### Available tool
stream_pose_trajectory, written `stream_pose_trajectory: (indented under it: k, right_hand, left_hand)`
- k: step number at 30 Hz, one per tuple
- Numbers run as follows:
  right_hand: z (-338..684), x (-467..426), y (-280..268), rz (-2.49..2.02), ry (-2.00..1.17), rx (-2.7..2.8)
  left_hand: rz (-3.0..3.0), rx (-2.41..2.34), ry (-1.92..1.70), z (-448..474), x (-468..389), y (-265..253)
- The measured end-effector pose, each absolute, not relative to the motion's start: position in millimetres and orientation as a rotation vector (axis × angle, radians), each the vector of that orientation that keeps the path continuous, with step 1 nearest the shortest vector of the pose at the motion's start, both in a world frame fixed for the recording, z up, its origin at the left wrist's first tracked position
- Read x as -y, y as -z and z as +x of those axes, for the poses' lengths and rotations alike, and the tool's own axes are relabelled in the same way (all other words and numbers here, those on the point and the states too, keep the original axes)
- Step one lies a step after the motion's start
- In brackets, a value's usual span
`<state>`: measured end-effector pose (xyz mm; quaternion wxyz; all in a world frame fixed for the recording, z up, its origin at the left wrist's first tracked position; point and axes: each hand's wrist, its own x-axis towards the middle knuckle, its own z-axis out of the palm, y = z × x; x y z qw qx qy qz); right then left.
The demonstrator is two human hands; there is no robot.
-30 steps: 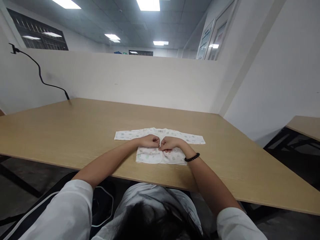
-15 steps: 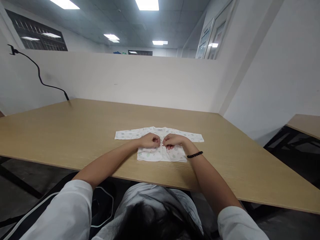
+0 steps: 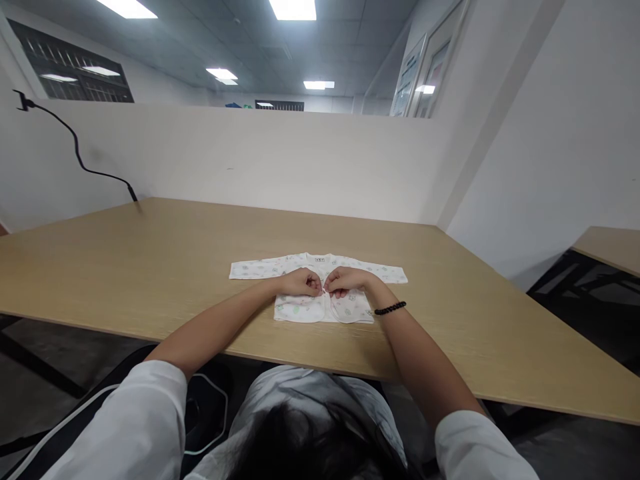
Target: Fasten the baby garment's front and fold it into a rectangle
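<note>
A small white baby shirt (image 3: 300,310) with a faint coloured print lies spread on the table, its long sleeves stretched out to both sides and its collar pointing away from me. My left hand (image 3: 303,282) is closed in a pinch on the left front edge of the shirt, near the middle. From the other side my right hand (image 3: 344,281) pinches the right front edge. The fingertips of both hands almost meet at the front opening. Whatever small fastening lies between them is too small to make out.
The shirt lies near the front edge of a wooden table (image 3: 200,233). A black gooseneck holder (image 3: 77,143) rises at the far left corner. A white partition (image 3: 290,163) stands behind the table, and another table (image 3: 613,247) is at the right.
My left fingertips have shifted slightly right, closer to my right fingers at the shirt's front opening. My right hand and the shirt have barely moved.
</note>
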<state>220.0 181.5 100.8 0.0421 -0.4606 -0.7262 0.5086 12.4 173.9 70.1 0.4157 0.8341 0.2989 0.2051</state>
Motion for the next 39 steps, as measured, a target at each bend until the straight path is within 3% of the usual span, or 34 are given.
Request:
stream_pose_trajectory:
  k: [11,23,30,39]
  right_hand:
    - [219,-180,-101,-1.478,-1.402,2.27]
    - [219,-180,-102,-1.272,-1.629,2.269]
    - [213,-180,-95,-1.516,-1.484,2.17]
    - [215,-182,-92,-1.496,-1.489,2.186]
  left_hand:
    - [2.027,-0.716,-0.473,12,-180,-67]
    - [2.074,-0.779,-0.477,11,-177,-68]
    - [2.077,-0.743,-0.529,12,-179,-64]
    - [2.165,-0.534,-0.577,10,-177,-67]
